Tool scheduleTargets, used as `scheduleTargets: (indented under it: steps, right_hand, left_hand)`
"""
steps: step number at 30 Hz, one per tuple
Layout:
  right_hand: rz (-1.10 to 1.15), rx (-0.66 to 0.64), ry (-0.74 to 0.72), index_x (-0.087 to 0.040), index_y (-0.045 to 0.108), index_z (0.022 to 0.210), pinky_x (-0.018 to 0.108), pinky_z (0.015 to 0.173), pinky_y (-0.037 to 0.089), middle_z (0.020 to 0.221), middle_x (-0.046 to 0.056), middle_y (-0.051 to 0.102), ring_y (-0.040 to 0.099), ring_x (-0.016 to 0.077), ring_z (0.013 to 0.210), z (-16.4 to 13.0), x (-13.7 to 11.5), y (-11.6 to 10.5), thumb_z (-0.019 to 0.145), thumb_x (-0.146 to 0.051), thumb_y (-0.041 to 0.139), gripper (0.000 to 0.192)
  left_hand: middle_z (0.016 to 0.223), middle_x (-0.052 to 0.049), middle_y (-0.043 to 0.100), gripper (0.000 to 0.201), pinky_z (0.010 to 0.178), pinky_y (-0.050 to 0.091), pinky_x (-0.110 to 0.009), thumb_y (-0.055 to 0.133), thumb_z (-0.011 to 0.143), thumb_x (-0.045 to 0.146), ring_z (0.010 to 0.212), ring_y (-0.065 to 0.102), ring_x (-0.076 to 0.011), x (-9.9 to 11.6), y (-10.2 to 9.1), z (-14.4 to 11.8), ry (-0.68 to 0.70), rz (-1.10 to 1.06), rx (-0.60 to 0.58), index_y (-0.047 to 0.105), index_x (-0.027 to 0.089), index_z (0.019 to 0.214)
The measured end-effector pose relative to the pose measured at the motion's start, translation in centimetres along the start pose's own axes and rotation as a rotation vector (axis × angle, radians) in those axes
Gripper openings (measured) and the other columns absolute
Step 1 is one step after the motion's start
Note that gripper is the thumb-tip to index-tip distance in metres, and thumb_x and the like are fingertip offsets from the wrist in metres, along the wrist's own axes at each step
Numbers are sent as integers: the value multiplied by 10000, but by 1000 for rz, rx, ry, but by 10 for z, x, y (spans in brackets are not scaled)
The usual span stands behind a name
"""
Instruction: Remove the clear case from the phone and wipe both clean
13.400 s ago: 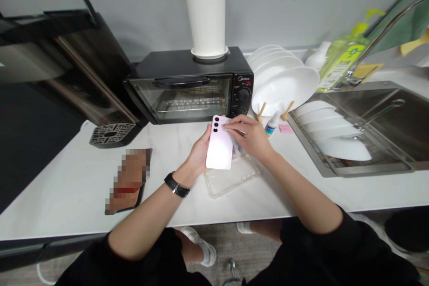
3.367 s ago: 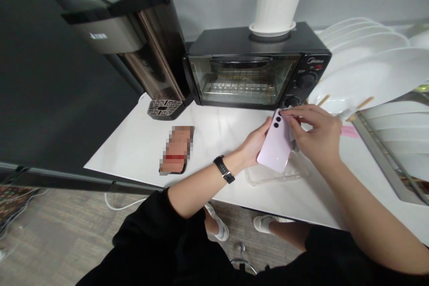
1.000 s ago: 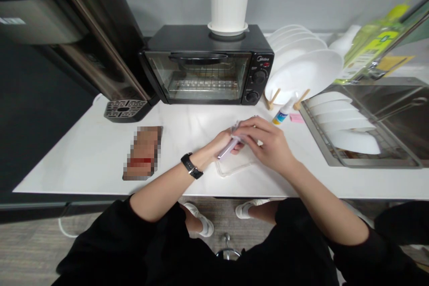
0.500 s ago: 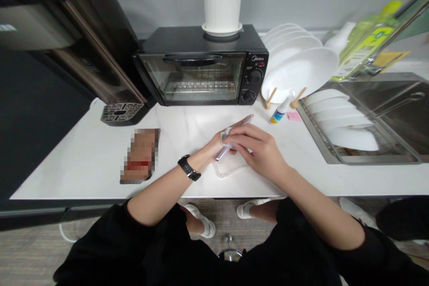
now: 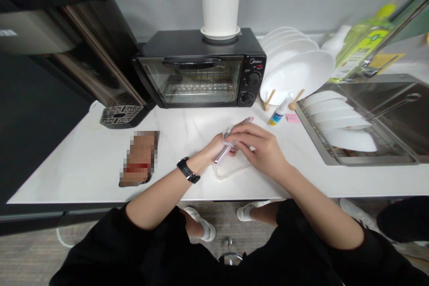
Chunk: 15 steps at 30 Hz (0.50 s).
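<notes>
My left hand (image 5: pixel 216 146), a black watch on its wrist, is closed on a thin phone (image 5: pixel 222 154) with a pale purple edge. The phone is tilted nearly edge-on, so its faces are mostly hidden. Pinched in the fingers of my right hand (image 5: pixel 263 146) is a crumpled whitish wipe (image 5: pixel 227 134), pressed against the phone. Under both hands a clear phone case (image 5: pixel 231 173) lies on the white counter (image 5: pixel 187 127). A small spray bottle (image 5: pixel 276 117) with a blue and yellow label stands beyond my right hand, beside a pink slip (image 5: pixel 292 118).
At the back stands a black toaster oven (image 5: pixel 201 80) with a white pot (image 5: pixel 221 0) on top. A pixelated flat object (image 5: pixel 139 158) lies left, near a drink machine (image 5: pixel 117 116). White plates (image 5: pixel 298 76), a sink rack (image 5: pixel 348 120) and a green pump bottle (image 5: pixel 363 49) occupy the right.
The view has shifted slightly. My right hand still presses the wipe to the phone, with its fingers moved only a little; the left hand keeps its hold.
</notes>
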State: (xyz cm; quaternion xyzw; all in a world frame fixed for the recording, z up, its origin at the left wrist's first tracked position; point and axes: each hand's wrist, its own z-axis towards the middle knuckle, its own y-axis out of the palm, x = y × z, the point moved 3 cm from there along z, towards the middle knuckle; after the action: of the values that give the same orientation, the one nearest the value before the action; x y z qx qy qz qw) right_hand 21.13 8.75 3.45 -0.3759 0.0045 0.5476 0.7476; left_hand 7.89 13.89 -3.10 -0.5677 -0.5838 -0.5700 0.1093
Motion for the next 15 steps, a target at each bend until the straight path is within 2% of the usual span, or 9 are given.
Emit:
scheduleTargets:
  steps: [4,7,11,15]
  right_hand:
    - [-74,97,112,-243,820,1093,397,881,656,1064,83,792,764,221,998,7,28,-22,1032,-172,618,222]
    - [-92,129,147,-229,825,1059,400,879,651,1035,84,795,764,224,971,10,38,-31,1016,-182,645,190]
    - [-97,136,151,-219,824,1054,394,887,645,1031,82,791,762,220,967,10,38,-31,1003,-155,650,192]
    - [-88,113,120,-230,815,1083,385,877,645,1050,77,781,758,213,987,5,24,-20,1020,-144,624,219]
  left_hand:
    - [662,31,535,235,414,283,-175,684,938,392,480,435,-75,2,6,-3,-29,47,-127,620,167,954]
    - [715,30,546,272,418,263,-166,662,973,426,483,416,-57,5,9,-7,-42,58,-146,637,168,1054]
    - [715,33,537,264,428,260,-174,630,1009,426,482,420,-58,7,10,-9,-47,52,-135,638,171,1081]
    - [655,35,505,218,427,260,-176,637,1002,371,473,422,-68,3,8,-5,-50,49,-95,619,158,959]
